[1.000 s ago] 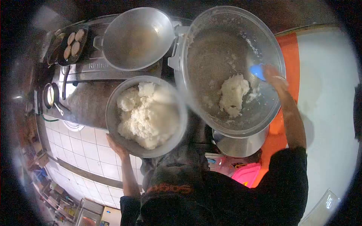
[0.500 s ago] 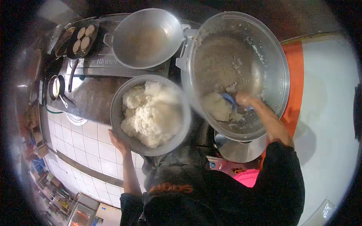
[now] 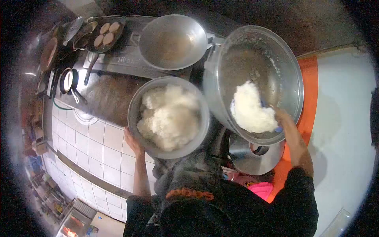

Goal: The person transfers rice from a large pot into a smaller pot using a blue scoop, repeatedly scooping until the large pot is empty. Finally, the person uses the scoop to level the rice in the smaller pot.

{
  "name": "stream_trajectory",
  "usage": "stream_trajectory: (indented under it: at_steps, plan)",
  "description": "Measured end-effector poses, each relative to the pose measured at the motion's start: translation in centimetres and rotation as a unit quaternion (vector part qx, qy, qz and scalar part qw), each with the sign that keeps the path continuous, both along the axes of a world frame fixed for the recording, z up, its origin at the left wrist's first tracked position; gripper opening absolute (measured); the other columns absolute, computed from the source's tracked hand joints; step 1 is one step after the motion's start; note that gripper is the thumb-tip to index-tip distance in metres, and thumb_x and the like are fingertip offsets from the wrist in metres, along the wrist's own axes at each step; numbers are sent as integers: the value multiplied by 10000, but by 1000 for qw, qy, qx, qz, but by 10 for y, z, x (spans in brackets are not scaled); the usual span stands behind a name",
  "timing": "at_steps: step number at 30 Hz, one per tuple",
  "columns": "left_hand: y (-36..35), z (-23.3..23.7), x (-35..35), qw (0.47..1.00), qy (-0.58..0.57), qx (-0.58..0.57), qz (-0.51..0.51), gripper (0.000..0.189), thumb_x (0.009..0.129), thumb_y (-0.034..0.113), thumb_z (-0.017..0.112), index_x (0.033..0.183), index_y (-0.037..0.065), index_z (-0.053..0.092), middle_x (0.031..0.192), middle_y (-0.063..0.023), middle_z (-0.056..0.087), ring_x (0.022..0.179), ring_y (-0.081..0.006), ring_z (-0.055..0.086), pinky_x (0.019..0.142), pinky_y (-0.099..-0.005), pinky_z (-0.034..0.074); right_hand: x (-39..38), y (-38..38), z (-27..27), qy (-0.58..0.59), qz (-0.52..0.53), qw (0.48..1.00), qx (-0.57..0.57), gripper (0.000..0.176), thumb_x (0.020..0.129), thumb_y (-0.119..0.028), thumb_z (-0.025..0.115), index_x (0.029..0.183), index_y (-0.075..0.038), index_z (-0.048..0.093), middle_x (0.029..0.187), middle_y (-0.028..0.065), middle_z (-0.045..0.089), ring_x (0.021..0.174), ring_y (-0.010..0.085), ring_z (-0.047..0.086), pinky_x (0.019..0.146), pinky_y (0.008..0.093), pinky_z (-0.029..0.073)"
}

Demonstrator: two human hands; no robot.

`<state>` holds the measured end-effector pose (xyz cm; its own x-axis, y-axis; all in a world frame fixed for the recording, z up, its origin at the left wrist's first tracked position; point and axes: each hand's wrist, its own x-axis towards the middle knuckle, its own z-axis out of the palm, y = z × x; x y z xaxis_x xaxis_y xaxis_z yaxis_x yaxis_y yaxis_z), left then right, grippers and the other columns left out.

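My left hand [image 3: 135, 144] grips the left side of a round metal bowl [image 3: 136, 114], its fingers partly hidden under the edge. White rice [image 3: 167, 124] is heaped in the bowl and steam blurs it. Inside the large metal pot [image 3: 233, 53] on the right, my right hand [image 3: 283, 118] is closed around a blue scoop [image 3: 279, 129]. A big clump of rice [image 3: 252, 110] lies over the scoop and covers most of it. Grains and a thin film stick to the pot's inner wall.
Behind the bowl, a wide metal wok [image 3: 173, 45] sits on the stove. To its left are a long-handled pan [image 3: 100, 48] with several round patties and a small pan [image 3: 65, 85]. A round metal lid [image 3: 272, 160] lies below the pot, beside an orange wall stripe [image 3: 307, 94].
My right hand has moved right with the scoop, and a larger clump of rice now covers it. The whole view has shifted, and my left hand stays on the bowl.
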<state>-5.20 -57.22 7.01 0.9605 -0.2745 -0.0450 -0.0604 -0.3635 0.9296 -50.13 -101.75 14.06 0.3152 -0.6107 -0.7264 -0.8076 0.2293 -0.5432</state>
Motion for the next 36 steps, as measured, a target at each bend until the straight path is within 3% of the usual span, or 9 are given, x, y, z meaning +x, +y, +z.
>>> stream_trajectory:
  at_steps: [2,9,11,14,19,23,25,27,36]
  plan:
    - [3,-15,5,982,138,-114,65,506,997,370,250,969,-42,541,929,-135,534,865,-253,496,815,-341,396,139,85,180,145,149,977,-52,432,874,-265,487,1243,-40,480,1165,199,562,1064,282,563,914,405,442]
    - [5,-12,4,988,108,-100,54,544,1001,403,261,1011,-46,569,939,-134,534,898,-266,503,844,-353,387,232,184,133,-97,99,985,-106,426,954,-423,440,1237,-110,499,819,70,547,565,130,546,460,279,455]
    - [7,-18,3,985,99,-127,61,558,1002,410,259,1033,-52,571,978,-153,529,938,-277,503,873,-366,376,244,217,-11,-94,249,705,-657,450,972,-423,395,1296,-116,451,772,46,523,554,146,546,469,292,466]
    - [1,-13,5,992,69,-87,55,554,1003,403,255,1043,-51,570,1010,-164,527,958,-284,502,891,-370,366,280,230,68,-146,169,940,-257,488,980,-323,371,1359,-21,318,1182,272,547,996,437,583,827,528,441]
    - [8,-32,6,987,94,-118,63,520,1003,383,278,1064,-51,558,1043,-170,521,983,-294,495,904,-369,358,253,191,188,-119,-47,986,-105,526,957,-396,446,1363,-76,346,891,105,592,617,225,595,548,348,518]
    - [13,-16,3,999,8,-7,-39,530,1003,387,281,1062,-72,539,1081,-176,521,1005,-286,487,907,-377,360,169,112,201,-65,-113,975,-182,424,957,-344,452,1242,-31,456,843,102,569,622,211,572,561,338,513]
    - [14,-35,1,999,-37,7,24,577,1003,406,256,1143,-94,508,1171,-201,511,1100,-288,471,962,-375,344,93,43,143,129,223,895,-364,334,940,-225,425,1177,-1,499,986,192,607,819,359,611,769,429,500]
    - [4,6,1,964,225,-142,-13,689,982,505,237,1299,-86,396,1296,-223,442,1211,-321,410,1024,-403,305,89,30,132,284,174,890,-311,314,894,-130,403,1139,10,542,1126,243,577,1034,421,551,934,455,411]
    - [46,-60,11,998,42,45,-31,784,943,595,197,1435,-15,206,1470,-206,240,1343,-365,253,1087,-450,225,62,30,45,351,378,855,-56,344,868,-153,400,1038,76,592,1031,253,625,952,371,627,815,457,479]
